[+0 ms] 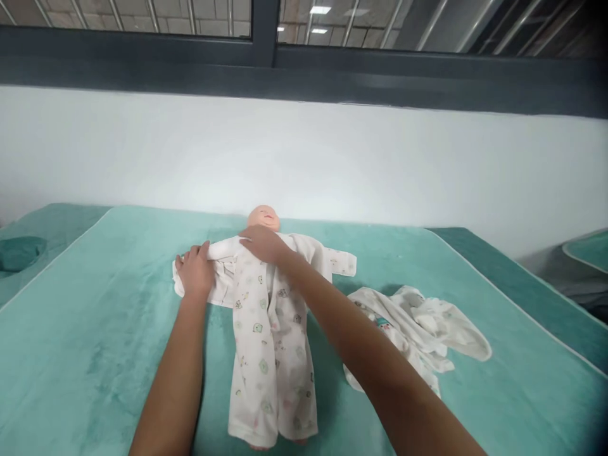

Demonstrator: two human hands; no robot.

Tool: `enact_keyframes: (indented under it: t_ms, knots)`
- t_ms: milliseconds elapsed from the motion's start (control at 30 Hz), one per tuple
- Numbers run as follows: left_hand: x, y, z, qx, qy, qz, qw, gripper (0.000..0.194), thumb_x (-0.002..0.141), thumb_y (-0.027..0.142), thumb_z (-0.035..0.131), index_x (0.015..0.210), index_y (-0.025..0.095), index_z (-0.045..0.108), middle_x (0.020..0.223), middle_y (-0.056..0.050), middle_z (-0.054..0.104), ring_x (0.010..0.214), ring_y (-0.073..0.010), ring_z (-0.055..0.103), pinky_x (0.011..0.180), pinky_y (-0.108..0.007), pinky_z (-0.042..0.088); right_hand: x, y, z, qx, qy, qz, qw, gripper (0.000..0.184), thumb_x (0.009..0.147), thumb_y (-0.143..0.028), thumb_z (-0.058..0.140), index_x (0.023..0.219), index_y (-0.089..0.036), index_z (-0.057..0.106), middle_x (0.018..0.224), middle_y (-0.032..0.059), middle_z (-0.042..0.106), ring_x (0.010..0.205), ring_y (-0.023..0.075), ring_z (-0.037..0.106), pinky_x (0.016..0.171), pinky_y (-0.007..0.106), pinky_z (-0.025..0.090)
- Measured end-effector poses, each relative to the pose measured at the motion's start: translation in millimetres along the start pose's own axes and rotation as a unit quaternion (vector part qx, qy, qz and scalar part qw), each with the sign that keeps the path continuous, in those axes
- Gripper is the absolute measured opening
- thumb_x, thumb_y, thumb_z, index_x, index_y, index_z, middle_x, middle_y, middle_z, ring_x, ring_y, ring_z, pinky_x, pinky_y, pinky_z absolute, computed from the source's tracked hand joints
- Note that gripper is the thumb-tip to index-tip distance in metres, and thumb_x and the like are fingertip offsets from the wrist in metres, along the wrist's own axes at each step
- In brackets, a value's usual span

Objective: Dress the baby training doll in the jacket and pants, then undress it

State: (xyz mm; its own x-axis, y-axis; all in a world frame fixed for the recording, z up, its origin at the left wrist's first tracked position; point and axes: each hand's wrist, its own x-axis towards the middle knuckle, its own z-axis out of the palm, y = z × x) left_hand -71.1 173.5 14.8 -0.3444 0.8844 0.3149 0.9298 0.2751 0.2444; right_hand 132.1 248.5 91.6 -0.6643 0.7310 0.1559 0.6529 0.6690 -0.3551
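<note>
- In the head view, the doll (263, 218) lies on its back, with its head toward the white wall (304, 158) and its legs toward the person.
- It wears a white printed garment (259, 329), which covers the body and the legs; this lengthwise placing probably makes both sleeves easy to reach.
- The left hand (196, 271) is palm down, with fingers a little bent, over the outer part of the left-side sleeve (221, 288). It seems to keep this sleeve stretched outward, but whether the fingers pinch the cloth I cannot tell.
- The right hand (266, 244) lies across the upper chest, just below the doll's head, half open and touching the garment. Perhaps it steadies the body or smooths the front; its grip is hidden under the palm.
- The right-side sleeve (342, 262) points outward, and no hand touches it.
- So the doll is between and below the hands: chest under the right hand, legs running down between the two forearms.
- A heap of white cloths (418, 323) lies to the right on the teal cover (95, 304), apart from the doll, perhaps to leave working room.
</note>
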Motion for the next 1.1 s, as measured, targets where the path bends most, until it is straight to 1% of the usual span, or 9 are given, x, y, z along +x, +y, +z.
enact_keyframes:
  t_ms: [133,267,367,500,600,667,733,933,1100]
  knots:
    - [-6,5,-1.6,0.008,0.007,-0.004,1.000,0.059,0.092,0.014,0.044,0.150,0.021,0.052,0.134,-0.018,0.065,0.130,-0.0366,0.058,0.122,-0.071,0.019,-71,61,12,0.080,0.187,0.108,0.973,0.047,0.106,-0.029,0.030,0.138,-0.020,0.064,0.142,0.0086,0.066,0.129,0.0221,0.059,0.110,0.036,0.043]
    - [-12,15,-10.8,-0.011,0.055,0.046,0.997,0.065,0.083,0.005,0.045,0.146,0.017,0.055,0.144,-0.018,0.060,0.149,-0.0362,0.040,0.124,-0.073,0.012,-109,94,32,-0.014,0.234,0.185,0.954,0.045,0.099,-0.019,0.039,0.135,-0.021,0.067,0.144,0.0099,0.065,0.136,0.0269,0.054,0.122,0.049,0.026]
    - [-10,44,-24.7,-0.096,0.059,0.113,0.987,0.060,0.083,0.004,0.043,0.138,0.017,0.061,0.147,-0.015,0.059,0.149,-0.0301,0.042,0.127,-0.056,0.028,-106,97,34,-0.030,0.226,0.207,0.951,0.048,0.094,-0.013,0.042,0.133,-0.021,0.067,0.141,0.0086,0.067,0.131,0.0286,0.055,0.121,0.051,0.024]
    - [2,119,-44.6,-0.181,-0.066,0.247,0.950,0.043,0.097,0.018,0.040,0.129,0.022,0.067,0.138,-0.008,0.065,0.130,-0.0229,0.060,0.113,-0.040,0.048,-99,97,28,-0.030,0.253,0.225,0.941,0.052,0.086,-0.004,0.041,0.126,-0.021,0.070,0.130,0.0093,0.071,0.121,0.0285,0.058,0.115,0.047,0.029]
    - [11,179,-50.1,-0.067,-0.159,0.349,0.921,0.032,0.099,0.029,0.049,0.121,0.020,0.071,0.129,-0.010,0.068,0.127,-0.0272,0.060,0.108,-0.042,0.050,-102,104,22,-0.016,0.295,0.282,0.913,0.053,0.080,-0.001,0.042,0.120,-0.021,0.071,0.124,0.0095,0.072,0.115,0.0272,0.059,0.107,0.043,0.034]
    - [14,210,-45.5,0.050,-0.224,0.395,0.890,0.027,0.096,0.024,0.054,0.115,0.018,0.072,0.121,-0.013,0.069,0.118,-0.0296,0.064,0.098,-0.043,0.053,-105,108,20,-0.004,0.303,0.314,0.900,0.053,0.079,-0.002,0.043,0.121,-0.021,0.070,0.124,0.0096,0.072,0.115,0.0272,0.060,0.107,0.043,0.035]
    - [15,231,-34.0,0.120,-0.228,0.408,0.876,0.029,0.095,0.017,0.053,0.119,0.016,0.069,0.123,-0.015,0.066,0.117,-0.0304,0.064,0.092,-0.041,0.053,-106,112,18,0.015,0.295,0.338,0.893,0.051,0.081,-0.004,0.044,0.121,-0.021,0.069,0.126,0.0092,0.072,0.116,0.0274,0.060,0.107,0.043,0.035]
    - [23,254,6.4,0.129,-0.237,0.401,0.875,0.045,0.097,0.019,0.052,0.142,0.016,0.052,0.129,-0.019,0.065,0.115,-0.0308,0.067,0.093,-0.044,0.051,-104,123,19,0.094,0.273,0.366,0.885,0.037,0.090,-0.021,0.050,0.123,-0.024,0.066,0.132,0.0087,0.070,0.120,0.0291,0.061,0.102,0.042,0.042]
    - [36,250,-3.7,0.143,-0.272,0.406,0.861,0.036,0.086,0.010,0.063,0.121,0.017,0.067,0.116,-0.016,0.072,0.107,-0.0326,0.070,0.086,-0.043,0.050,-106,127,21,0.169,0.309,0.354,0.866,0.040,0.084,-0.018,0.046,0.115,-0.026,0.069,0.121,0.0051,0.075,0.107,0.0264,0.066,0.092,0.039,0.048]
